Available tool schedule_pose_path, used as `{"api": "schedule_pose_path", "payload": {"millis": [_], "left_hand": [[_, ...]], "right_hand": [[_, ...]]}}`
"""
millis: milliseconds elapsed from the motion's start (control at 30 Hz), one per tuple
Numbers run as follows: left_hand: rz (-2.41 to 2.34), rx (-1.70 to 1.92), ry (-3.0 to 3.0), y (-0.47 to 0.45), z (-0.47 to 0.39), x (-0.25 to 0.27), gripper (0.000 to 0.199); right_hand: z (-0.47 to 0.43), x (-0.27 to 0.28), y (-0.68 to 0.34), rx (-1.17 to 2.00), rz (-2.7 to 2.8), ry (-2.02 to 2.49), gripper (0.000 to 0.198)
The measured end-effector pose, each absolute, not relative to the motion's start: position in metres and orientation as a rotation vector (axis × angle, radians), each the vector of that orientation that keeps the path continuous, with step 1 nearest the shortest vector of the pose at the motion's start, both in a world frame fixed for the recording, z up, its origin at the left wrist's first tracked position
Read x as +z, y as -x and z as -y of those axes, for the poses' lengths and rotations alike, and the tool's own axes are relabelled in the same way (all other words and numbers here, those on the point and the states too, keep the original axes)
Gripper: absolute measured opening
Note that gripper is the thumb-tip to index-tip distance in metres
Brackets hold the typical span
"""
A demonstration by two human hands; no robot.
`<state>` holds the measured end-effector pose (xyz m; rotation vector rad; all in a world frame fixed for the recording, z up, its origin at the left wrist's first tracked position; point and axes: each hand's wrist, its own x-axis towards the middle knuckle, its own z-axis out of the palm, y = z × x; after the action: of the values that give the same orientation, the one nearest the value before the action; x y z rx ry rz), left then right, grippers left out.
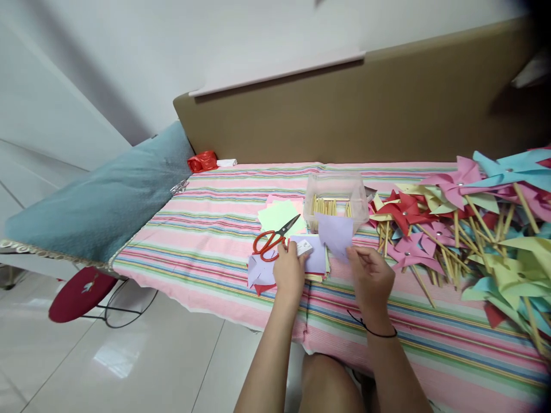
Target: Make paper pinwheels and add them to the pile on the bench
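Purple sheet (pixel 333 232) raised before clear box (pixel 360 213), looks unassembled. Left to right: left hand (pixel 290 268) at scissors (pixel 272 240), can't tell if gripping; paper stack (pixel 318 261) and loose sticks (pixel 325 207) remain; right hand (pixel 372 280) pinches sheet's lower corner; many pinwheels (pixel 404 211) look finished, piled right.

Lighting bright, white and diffuse; source out of view. Glare patch on floor (pixel 172 350), lower left. Soft shadow on board (pixel 301 123) beneath pale strip (pixel 279 74). Wide-angle stretching toward edges; upper right corner blacked out. Print on box (pixel 305 248) unreadable.
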<state>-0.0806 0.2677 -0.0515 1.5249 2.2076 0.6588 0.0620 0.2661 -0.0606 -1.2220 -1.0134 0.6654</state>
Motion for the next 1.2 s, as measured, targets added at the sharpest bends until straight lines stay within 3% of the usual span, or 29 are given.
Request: {"api": "schedule_pose_path", "payload": {"millis": [200, 333, 400, 600, 700, 933, 1067, 1200], "left_hand": [[-2.273, 0.543, -1.66, 0.073, -0.275, -0.053, 0.029], [-2.262, 0.727, -1.67, 0.085, -0.25, -0.029, 0.038], [-1.944, 1.099, -1.413, 0.088, -0.227, -0.015, 0.031], [-1.17, 1.046, -0.808, 0.061, -0.137, 0.015, 0.06], [-0.874, 1.005, -0.587, 0.045, -0.099, 0.028, 0.067], [-0.918, 1.237, -0.589, 0.04, -0.039, 0.049, 0.034], [-0.957, 1.297, -0.661, 0.04, -0.019, 0.051, 0.026], [-0.925, 1.386, -0.608, 0.037, -0.007, 0.051, 0.026]], "right_hand": [[-0.246, -0.044, -0.081, 0.617, 0.749, 1.183, 0.022], [-0.218, -0.041, -0.097, 0.731, 0.633, 1.131, 0.022], [-0.195, -0.038, -0.102, 0.786, 0.625, 1.132, 0.021], [-0.109, -0.016, -0.106, 0.616, 1.034, 1.149, 0.009], [-0.075, -0.001, -0.114, 0.358, 1.408, 1.049, 0.02], [-0.031, 0.022, -0.131, 0.037, 1.798, 0.838, 0.025], [-0.015, 0.022, -0.12, 0.246, 1.487, 0.933, 0.021], [0.0, 0.028, -0.106, 0.9, 0.858, 1.081, 0.03]]}}
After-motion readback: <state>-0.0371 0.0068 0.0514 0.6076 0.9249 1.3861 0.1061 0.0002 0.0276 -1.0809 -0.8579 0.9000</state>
